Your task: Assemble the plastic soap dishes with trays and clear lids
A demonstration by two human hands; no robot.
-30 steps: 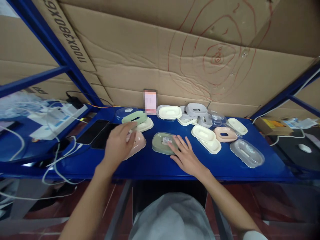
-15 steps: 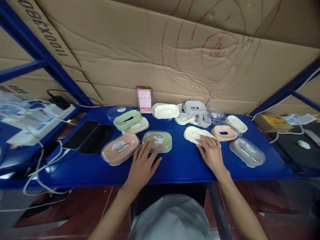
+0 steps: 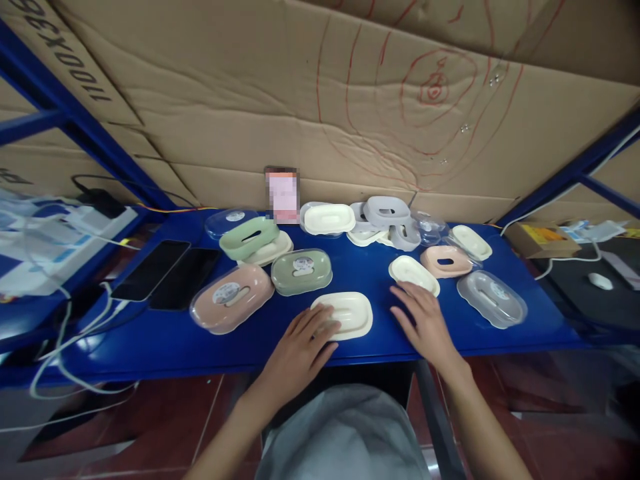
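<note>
Clock: centred on the near dish, with 12 o'clock towards the cardboard.
Near dish: a cream oval plastic dish with a raised rim [image 3: 356, 313] on the blue glossy surface [image 3: 357, 268], close to its front edge.
Left hand: open over the near dish [image 3: 303, 347], coming in from 7 o'clock; fingers extended across the dish's left part, thumb apart beside its near edge.
Right hand: open, thumb parted from the curved fingers [image 3: 425, 323], at 3 o'clock; fingertips overlap the near edge of the second dish, though whether they press on it I cannot tell.
Second dish: another cream oval plastic dish [image 3: 414, 270], at 2 o'clock.
Lidded boxes: a sage-green oval box under a clear lid [image 3: 301, 280] at 10 to 11 o'clock; a pink oval box under a clear lid [image 3: 240, 310] at 9, just beside it.
Open covers: a light-green slotted oval cover [image 3: 247, 249] at 10 o'clock, partly over a cream dish [image 3: 280, 247]; a peach slotted oval cover [image 3: 460, 262] at 2.
Clear piece: a transparent oval lid [image 3: 493, 300] at 3 o'clock.
Back row: lilac-grey slotted plastic covers [image 3: 387, 221], heaped at 1 o'clock; a cream oval tray [image 3: 330, 219] at 12.
Phones: a screen with a blurred display [image 3: 283, 197] stands at 11 o'clock; two dark phones [image 3: 150, 272] lie between 9 and 10.
Backdrop: brown cardboard with red curved lines [image 3: 225, 100].
</note>
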